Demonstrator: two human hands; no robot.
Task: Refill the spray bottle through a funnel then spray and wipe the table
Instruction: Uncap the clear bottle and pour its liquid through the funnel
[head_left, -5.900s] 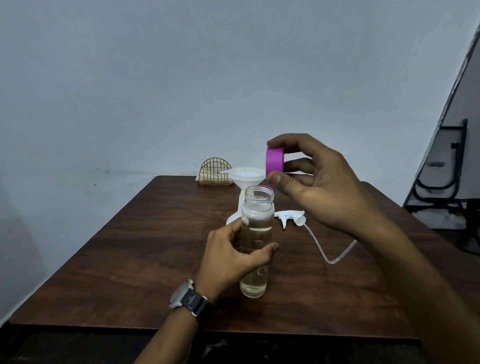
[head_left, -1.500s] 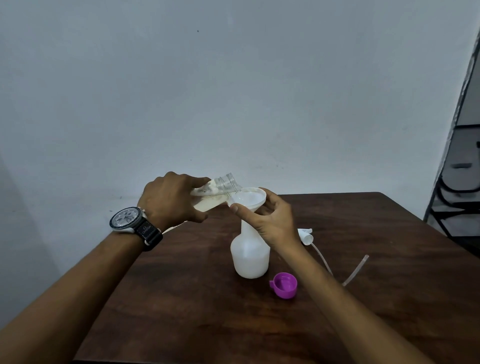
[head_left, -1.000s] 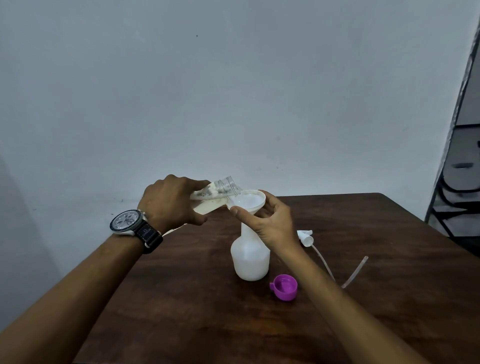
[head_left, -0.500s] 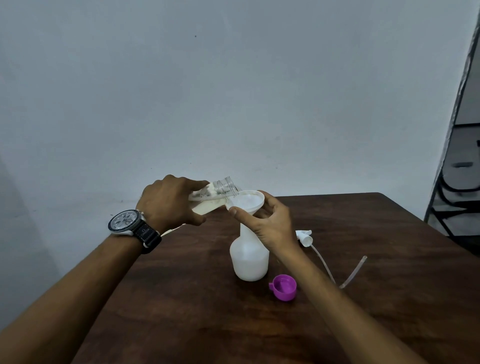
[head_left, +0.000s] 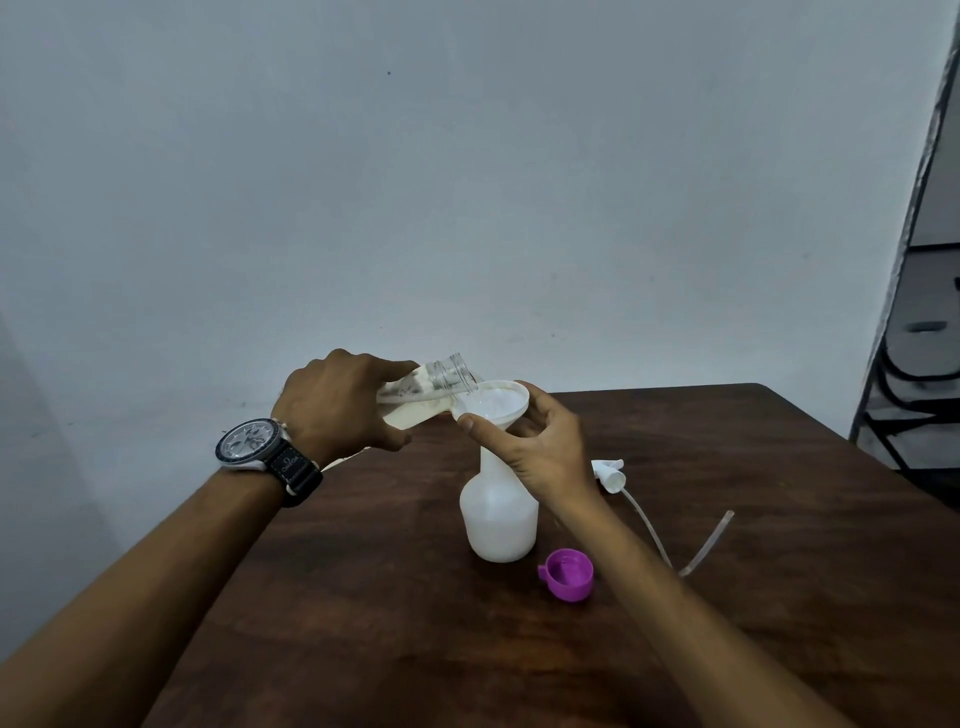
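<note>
A white spray bottle (head_left: 497, 519) stands upright on the dark wooden table (head_left: 363, 613) with a white funnel (head_left: 493, 402) in its neck. My right hand (head_left: 540, 447) holds the funnel, thumb on its near rim. My left hand (head_left: 337, 402) grips a clear bottle (head_left: 431, 389) tipped almost level, its mouth over the funnel's left rim. Pale liquid lies along the clear bottle's lower side. The purple cap (head_left: 567, 574) sits open side up, right of the spray bottle.
The white spray head (head_left: 609, 472) with its clear tube (head_left: 701, 545) lies on the table behind my right forearm. A black metal frame (head_left: 914, 384) stands past the table's right edge. A plain wall rises behind the table.
Since about six seconds ago the cap went down onto the table and the clear bottle was tipped over the funnel. Over the last second and a half little has moved.
</note>
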